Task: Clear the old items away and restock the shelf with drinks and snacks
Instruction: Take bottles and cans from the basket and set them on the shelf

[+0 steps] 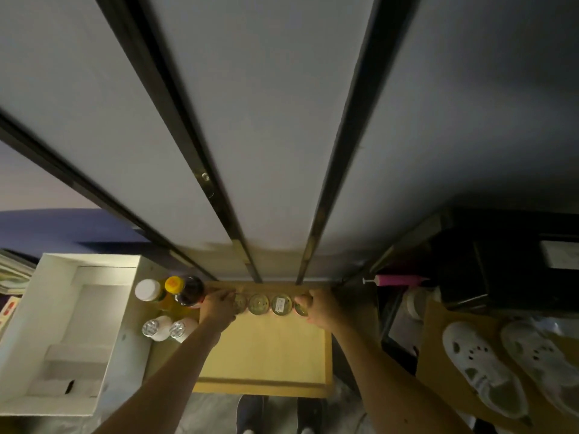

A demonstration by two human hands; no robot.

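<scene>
Near edge: two dark shoes on the floor, toes at the tan wooden shelf board.
Left of board: open white cardboard box. Right: pair of white perforated clogs on a brown cardboard sheet.
Mid-left on board: two small white bottles with clear caps, side by side.
Far edge of board: row of four round gold-topped cans, touching. Left hand has fingers curled round the leftmost can; right hand is curled round the rightmost can. Both are grasping, squeezing the row from its ends.
Just left of the left hand: white-capped bottle, yellow-capped bottle, dark round bottle, clustered.
Far right: pink tube-shaped pump, lying flat.
Behind it all: grey wall panels with black vertical strips.
</scene>
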